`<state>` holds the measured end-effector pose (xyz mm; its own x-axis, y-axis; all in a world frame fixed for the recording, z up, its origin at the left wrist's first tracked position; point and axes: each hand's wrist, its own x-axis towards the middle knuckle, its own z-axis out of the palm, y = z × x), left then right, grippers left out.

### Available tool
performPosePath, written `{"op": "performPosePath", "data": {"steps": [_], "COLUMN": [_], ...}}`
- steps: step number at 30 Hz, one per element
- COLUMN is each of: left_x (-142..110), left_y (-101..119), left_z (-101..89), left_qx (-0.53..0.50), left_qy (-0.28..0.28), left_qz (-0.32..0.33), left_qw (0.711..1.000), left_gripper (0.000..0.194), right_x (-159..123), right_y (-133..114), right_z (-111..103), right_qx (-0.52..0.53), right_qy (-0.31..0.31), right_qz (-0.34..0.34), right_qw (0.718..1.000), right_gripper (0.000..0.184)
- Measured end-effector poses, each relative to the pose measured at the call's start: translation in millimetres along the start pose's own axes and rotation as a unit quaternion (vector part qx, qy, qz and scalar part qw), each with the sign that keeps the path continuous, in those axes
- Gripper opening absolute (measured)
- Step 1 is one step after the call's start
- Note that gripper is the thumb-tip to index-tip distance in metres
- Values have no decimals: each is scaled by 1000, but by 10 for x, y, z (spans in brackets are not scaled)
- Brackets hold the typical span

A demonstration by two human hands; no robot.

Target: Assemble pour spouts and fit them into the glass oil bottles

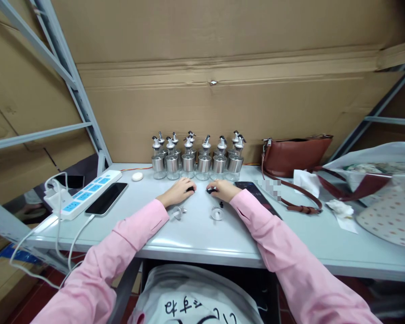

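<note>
The left hand (181,191) and the right hand (224,190) rest low over the table (195,238), well apart from each other, palms down, each with its fingers curled in on a dark part: the left on a black piece (191,189), the right on a black cap (210,190). Just to the near side of the left hand lies a clear stopper (178,213), and near the right hand sits a clear disc (217,213) with a small black tip (222,204) beside its far edge. On the far side, between and beyond the hands, upright glass bottles (203,165) with steel bands and pour spouts stand close together, six in the near row and more behind. Left of them is a round white object (137,177); farther left, a phone (107,199) lies beside a power strip (89,191). At the right, a dark phone (256,196) lies partly under the pink sleeve (273,227), with a brown bag (295,155) at the far edge, its strap (302,208) looping nearer, then crumpled tissue (340,208) and a dotted cloth item (391,213) at the far right
</note>
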<state>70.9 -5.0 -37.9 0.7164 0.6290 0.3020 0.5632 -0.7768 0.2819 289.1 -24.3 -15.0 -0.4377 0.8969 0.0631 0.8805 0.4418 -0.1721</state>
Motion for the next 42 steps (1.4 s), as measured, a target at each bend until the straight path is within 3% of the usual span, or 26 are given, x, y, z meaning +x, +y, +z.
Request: {"op": "performPosePath", "data": {"steps": [2,5,7,10,15,18,24,32,35,39,42], "left_x": [-26,-84,-139,-239,-344,-332,-279,-262,-259,-281,-300], "left_y": [15,105,213,391,571,581,442,506,593,678,712], "left_z": [-61,-203,-312,-418,-330,-207,-138,-197,-170,-123,-81], "left_qx": [3,16,4,-61,-96,-55,31,36,33,-16,-76], "left_qy": [-1,58,96,78,21,25,86,76,117,210,245], "left_qz": [1,-11,-16,33,117,110,57,68,83,113,144], "left_qw": [1000,998,995,995,988,992,994,994,989,971,956], "left_gripper": [17,26,31,33,38,26,24,34,35,21,13], "right_x": [-23,-85,-142,-227,-283,-275,-255,-277,-301,-326,-333], "right_y": [-10,-1,6,-13,-94,-111,-97,-180,-220,-266,-305], "right_z": [-49,-181,-281,-377,-348,-318,-351,-408,-396,-347,-315], "right_qx": [7,27,83,190,259,295,407,453,494,575,589], "right_qy": [14,22,-34,-136,-210,-223,-189,-95,-80,-54,-58], "right_qz": [2,14,9,-14,0,14,-16,-44,-59,-91,-114], "right_qw": [1000,999,996,972,943,929,893,886,864,811,798], "right_gripper": [28,26,29,37,36,30,34,35,35,36,35]}}
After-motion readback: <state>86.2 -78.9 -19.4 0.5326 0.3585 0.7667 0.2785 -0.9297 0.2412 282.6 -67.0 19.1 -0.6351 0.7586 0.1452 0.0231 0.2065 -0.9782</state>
